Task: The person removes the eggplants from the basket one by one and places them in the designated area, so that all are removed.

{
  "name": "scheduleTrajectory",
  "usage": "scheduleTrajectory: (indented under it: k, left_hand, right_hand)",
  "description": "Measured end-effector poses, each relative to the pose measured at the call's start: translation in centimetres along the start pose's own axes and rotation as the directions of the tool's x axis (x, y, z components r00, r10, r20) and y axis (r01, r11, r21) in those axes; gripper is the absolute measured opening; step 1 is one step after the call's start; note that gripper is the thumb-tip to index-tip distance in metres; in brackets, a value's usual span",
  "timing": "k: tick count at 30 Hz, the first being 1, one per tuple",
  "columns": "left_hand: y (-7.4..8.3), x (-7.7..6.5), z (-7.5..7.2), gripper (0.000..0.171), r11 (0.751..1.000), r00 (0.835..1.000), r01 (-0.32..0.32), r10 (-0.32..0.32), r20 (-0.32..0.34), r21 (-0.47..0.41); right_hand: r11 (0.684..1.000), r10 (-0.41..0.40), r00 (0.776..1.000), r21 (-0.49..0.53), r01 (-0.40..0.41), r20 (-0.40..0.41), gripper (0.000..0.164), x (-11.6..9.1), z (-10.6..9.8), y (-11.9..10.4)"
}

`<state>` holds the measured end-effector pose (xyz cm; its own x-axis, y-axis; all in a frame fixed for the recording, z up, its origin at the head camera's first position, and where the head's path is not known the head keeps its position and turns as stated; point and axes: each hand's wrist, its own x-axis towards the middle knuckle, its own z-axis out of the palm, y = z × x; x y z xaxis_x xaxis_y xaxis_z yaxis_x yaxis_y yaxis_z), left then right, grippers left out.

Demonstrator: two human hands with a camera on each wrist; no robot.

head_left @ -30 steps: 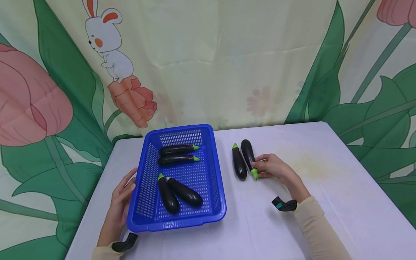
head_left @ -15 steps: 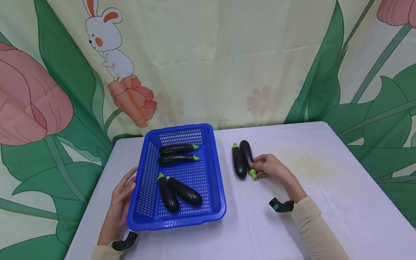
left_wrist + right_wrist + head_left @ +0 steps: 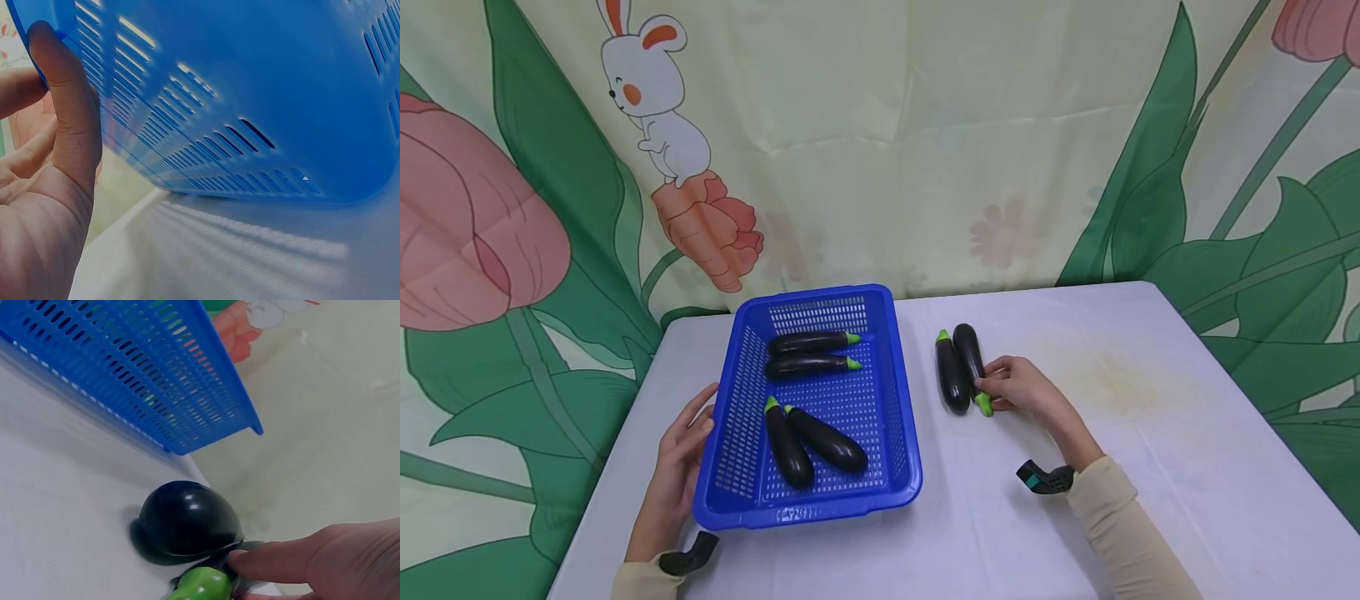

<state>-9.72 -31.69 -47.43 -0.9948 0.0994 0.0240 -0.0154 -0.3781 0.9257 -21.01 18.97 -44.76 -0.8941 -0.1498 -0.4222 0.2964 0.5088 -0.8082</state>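
A blue perforated plastic basket (image 3: 891, 492) stands on the table, with several dark eggplants inside. At its left rim my left hand (image 3: 681, 458) holds the edge; the left wrist view shows the thumb (image 3: 72, 112) against the rim and a finger reaching it from the other side. To the right of the basket, two eggplants lie side by side. My right hand (image 3: 1022, 387) holds the right-hand eggplant (image 3: 968, 350) near its green stem end, thumb and fingers at its side. The other eggplant (image 3: 953, 375) lies along its left, stem pointing away.
In the basket, a pair of eggplants (image 3: 808, 365) lies crosswise at the back and another pair (image 3: 827, 442) at the front. A white cloth covers the table (image 3: 1000, 533). Behind the table hangs a printed curtain (image 3: 850, 150).
My right hand has shifted slightly left with the eggplant, bringing it closer against the one beside it. The left hand and the basket have stayed in place.
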Motion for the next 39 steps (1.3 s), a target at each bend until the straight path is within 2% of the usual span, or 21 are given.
scheduleTrajectory:
  k: [8, 14, 20, 31, 36, 39]
  left_hand:
    - [0.0, 0.1, -0.1, 0.055, 1.0, 1.0, 0.005, -0.005, -0.002, 0.009]
    - [0.0, 0.2, 0.0, 0.055, 0.999, 0.999, 0.016, -0.015, -0.029, 0.038]
    - [-0.1, 0.2, 0.0, 0.055, 1.0, 1.0, 0.016, -0.016, -0.01, 0.014]
    - [0.1, 0.3, 0.1, 0.055, 0.999, 0.999, 0.024, -0.022, -0.046, 0.043]
    - [0.0, 0.1, 0.1, 0.055, 0.999, 0.999, 0.027, -0.025, -0.045, 0.039]
    - [0.0, 0.1, 0.1, 0.055, 0.999, 0.999, 0.026, -0.025, -0.039, 0.036]
  right_hand:
    - [0.999, -0.01, 1.0, -0.05, 0.009, -0.028, 0.051, -0.2, 0.4, -0.3]
    - [0.995, -0.013, 0.998, -0.1, 0.007, -0.058, 0.049, -0.2, 0.3, -0.5]
    - [0.987, -0.023, 0.996, -0.159, 0.009, -0.083, 0.051, -0.6, -0.2, -0.7]
    - [0.979, -0.102, 0.989, -0.187, 0.082, -0.104, 0.05, -2.1, -0.2, -2.6]
    - [0.972, -0.176, 0.981, -0.173, 0.16, -0.084, 0.052, -2.7, 0.2, -3.5]
    - [0.957, -0.245, 0.967, -0.174, 0.231, -0.065, 0.055, -3.2, 0.5, -4.1]
